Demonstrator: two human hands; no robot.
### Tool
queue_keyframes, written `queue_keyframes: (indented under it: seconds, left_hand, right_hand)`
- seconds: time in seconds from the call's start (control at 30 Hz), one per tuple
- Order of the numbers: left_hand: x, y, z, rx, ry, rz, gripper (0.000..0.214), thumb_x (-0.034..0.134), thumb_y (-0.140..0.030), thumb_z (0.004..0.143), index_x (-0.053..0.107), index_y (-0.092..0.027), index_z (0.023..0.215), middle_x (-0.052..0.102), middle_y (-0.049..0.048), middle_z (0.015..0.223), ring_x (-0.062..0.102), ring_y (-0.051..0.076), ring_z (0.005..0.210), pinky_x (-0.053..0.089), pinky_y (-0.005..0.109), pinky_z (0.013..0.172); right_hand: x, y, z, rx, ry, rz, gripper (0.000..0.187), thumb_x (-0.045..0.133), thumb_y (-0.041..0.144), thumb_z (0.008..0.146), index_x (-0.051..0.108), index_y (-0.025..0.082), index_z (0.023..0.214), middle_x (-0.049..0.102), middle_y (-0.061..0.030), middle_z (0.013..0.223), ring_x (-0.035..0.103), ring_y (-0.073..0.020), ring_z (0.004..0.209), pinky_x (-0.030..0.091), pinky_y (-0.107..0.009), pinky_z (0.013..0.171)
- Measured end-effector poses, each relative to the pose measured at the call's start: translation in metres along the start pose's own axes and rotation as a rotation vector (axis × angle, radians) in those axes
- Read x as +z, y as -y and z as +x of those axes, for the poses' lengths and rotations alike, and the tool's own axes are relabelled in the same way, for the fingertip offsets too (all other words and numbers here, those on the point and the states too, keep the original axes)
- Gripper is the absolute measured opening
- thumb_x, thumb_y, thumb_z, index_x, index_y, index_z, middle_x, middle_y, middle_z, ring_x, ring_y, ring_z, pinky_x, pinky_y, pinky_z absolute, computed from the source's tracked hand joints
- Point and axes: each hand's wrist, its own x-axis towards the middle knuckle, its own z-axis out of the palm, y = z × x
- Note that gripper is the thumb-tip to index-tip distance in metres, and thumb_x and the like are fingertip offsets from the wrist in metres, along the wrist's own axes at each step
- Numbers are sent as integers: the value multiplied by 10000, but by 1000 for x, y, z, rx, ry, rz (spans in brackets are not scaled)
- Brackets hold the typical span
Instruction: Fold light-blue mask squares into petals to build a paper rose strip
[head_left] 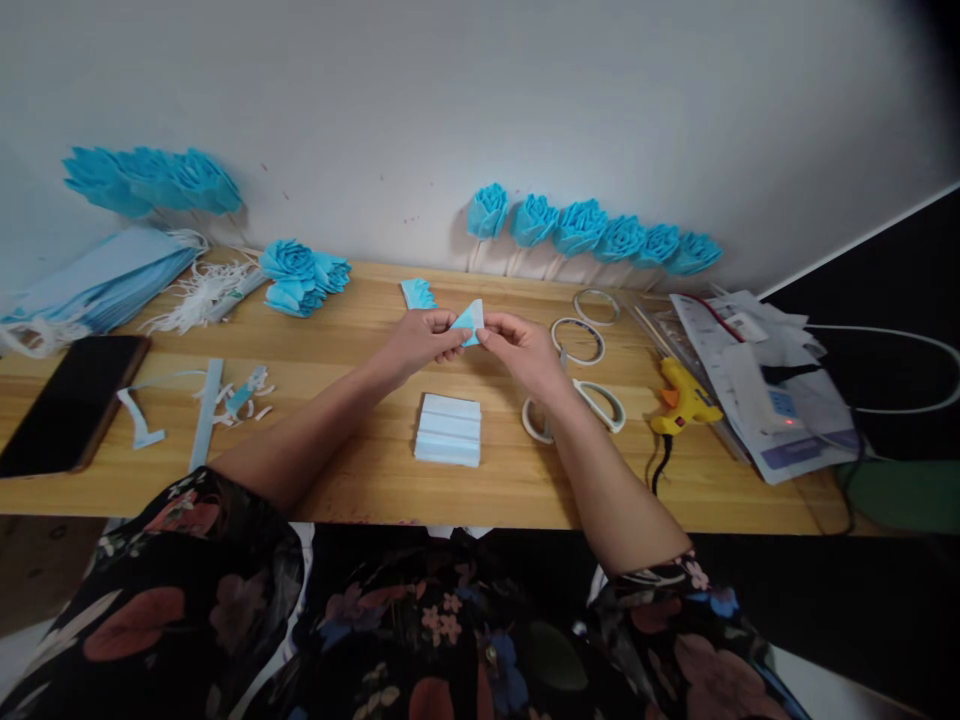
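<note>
Setting: a small craft workspace; whether in a home or a shop, cannot tell. Evidence: light-brown wood-grained tabletop [510, 495] against a plain pale-grey wall [420, 120]. Bright-blue, many-petalled handmade flowers on thin sticks [579, 228] lean in a row on that wall. To the right, a yellow plastic glue gun [684, 405]; to the left, small white and blue cut scraps [241, 400] and a flat black smartphone [71, 405].

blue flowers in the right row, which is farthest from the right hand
The rightmost flower, with none beyond it; the other five stand closer to the right hand.
</note>
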Motion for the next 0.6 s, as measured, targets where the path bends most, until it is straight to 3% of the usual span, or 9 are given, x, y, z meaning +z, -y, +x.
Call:
queue_keyframes:
  seconds: [0.27,0.4,0.6]
  left_hand:
    - [-1,3,2,2,17,3,257,706,-364,737,575,-160,654,590,-14,571,519,79,522,393,205,511]
    - [-2,4,1,-3,100,55,271,714,-369,725,573,-157,633,590,-10,563,529,81,527,396,201,513]
    - [-3,2,-1,-23,189,84,212,702,-325,736,584,-164,666,599,-15,566,553,89,533,397,202,511]
  right_hand:
    - [-1,-1,0,-6,15,-13,281,709,408,766,738,185,933,703,1,830,605,-141,773,479,-297,786]
    - [-1,0,0,8,15,11,300,759,413,718,727,185,910,679,5,789,583,-135,729,470,-286,727]
    - [-1,4,-3,-70,-30,-114,192,722,372,769,741,201,855,611,32,666,497,-110,618,403,-258,613]
